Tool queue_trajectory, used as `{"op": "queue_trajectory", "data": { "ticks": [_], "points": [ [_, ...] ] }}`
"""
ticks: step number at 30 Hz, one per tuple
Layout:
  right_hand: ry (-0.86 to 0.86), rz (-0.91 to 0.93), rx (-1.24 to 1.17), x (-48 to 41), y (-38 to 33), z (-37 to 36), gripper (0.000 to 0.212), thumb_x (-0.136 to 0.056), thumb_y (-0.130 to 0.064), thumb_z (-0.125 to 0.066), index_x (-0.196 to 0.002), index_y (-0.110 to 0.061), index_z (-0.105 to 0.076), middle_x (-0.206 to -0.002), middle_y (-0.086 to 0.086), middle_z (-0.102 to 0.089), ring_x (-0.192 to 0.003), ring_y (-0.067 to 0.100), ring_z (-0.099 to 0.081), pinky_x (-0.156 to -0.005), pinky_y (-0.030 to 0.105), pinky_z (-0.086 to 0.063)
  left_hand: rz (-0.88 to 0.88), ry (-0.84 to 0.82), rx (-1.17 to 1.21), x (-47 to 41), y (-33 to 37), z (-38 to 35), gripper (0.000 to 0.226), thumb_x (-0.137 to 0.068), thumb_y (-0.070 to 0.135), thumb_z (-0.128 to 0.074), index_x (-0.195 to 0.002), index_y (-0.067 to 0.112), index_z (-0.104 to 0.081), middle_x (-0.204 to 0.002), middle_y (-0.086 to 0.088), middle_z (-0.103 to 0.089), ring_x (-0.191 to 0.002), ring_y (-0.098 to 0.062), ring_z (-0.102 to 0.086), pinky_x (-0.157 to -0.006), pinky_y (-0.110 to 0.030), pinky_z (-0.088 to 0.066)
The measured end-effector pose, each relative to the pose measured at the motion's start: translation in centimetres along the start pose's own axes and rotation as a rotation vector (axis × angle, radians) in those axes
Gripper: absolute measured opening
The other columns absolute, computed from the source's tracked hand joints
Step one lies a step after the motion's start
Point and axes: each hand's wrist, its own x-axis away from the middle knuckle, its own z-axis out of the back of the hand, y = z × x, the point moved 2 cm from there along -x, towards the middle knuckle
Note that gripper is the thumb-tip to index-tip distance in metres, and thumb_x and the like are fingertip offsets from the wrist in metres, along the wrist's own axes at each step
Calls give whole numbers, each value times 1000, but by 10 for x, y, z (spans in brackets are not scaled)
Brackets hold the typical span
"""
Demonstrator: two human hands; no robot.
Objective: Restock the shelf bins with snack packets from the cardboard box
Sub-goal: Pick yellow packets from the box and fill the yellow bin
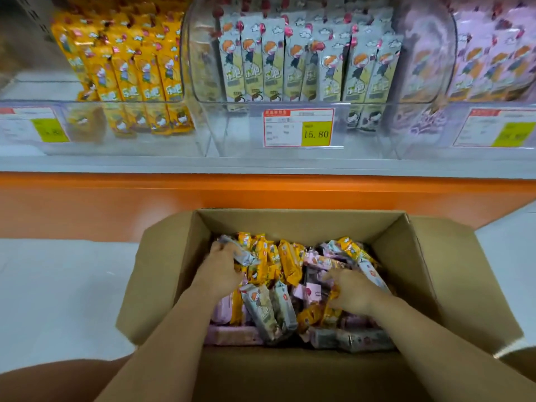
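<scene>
Head view. The wide-angle camera sits on my head and looks forward and steeply down. The open cardboard box (290, 223) lies close beneath it, filling the lower frame, my left hand (220, 268) and right hand (352, 291) inside. The shelf bins (232, 132) face me across the top, near enough that one price label (298, 127) reads.

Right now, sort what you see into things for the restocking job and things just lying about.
For the job: cardboard box, loose packets, grey packet in the left hand, right hand, three clear bins.
Just there: price tags, orange shelf base, floor.
</scene>
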Motion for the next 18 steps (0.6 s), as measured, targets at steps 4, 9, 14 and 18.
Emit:
{"op": "queue_trajectory", "data": {
  "ticks": [4,9,14,18],
  "points": [
    [40,11,-9,2,-3,0,58,-84,-24,-71,-136,-18,-45,-144,4,-43,-127,22,-46,-101,34,-42,-25,-113,89,-2,6,14,47,-86,15,-67,-130,16,-48,-136,-11,-38,-104,-23,-56,-90,-30,-47],
    [136,53,-54,14,-18,8,44,-86,-25,-69,-126,-20,-52,-145,3,-43,-115,19,-54,-92,31,-45,-73,-273,139,7,20,19,50,-90,18,-65,-136,15,-43,-144,-9,-41,-124,-20,-48,-93,-25,-40],
    [373,151,-260,29,-37,29,35,-84,-27,-71,-116,-21,-58,-109,-2,-65,-76,17,-62,-69,26,-45,-85,-293,82,13,25,13,53,-90,29,-65,-137,18,-42,-144,-7,-41,-125,-23,-47,-97,-32,-42],
    [586,232,-503,36,-46,42,27,-81,-24,-74,-106,-24,-62,-93,-3,-65,-79,20,-63,-70,20,-46,-96,-286,-2,10,28,9,57,-90,35,-62,-141,24,-38,-146,-8,-36,-119,-24,-51,-89,-31,-44]
  ]
}}
